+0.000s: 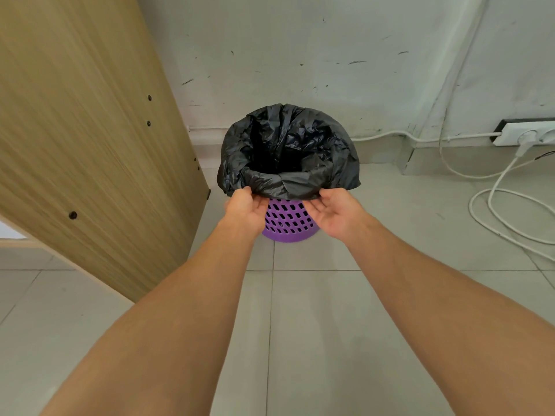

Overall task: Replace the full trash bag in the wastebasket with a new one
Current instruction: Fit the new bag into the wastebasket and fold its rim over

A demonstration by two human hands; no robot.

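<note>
A purple wastebasket [289, 222] with holes in its side stood on the tiled floor [315, 325], near the far wall. A black trash bag [288, 151] sat in it, folded over the rim. The left hand [247, 207] pinched the bag's near edge. The right hand [336, 210] lay palm up, its fingers tucked under that edge. A wooden panel [90, 145] leaned on the left. White cables [492, 205] lay on the right.
</note>
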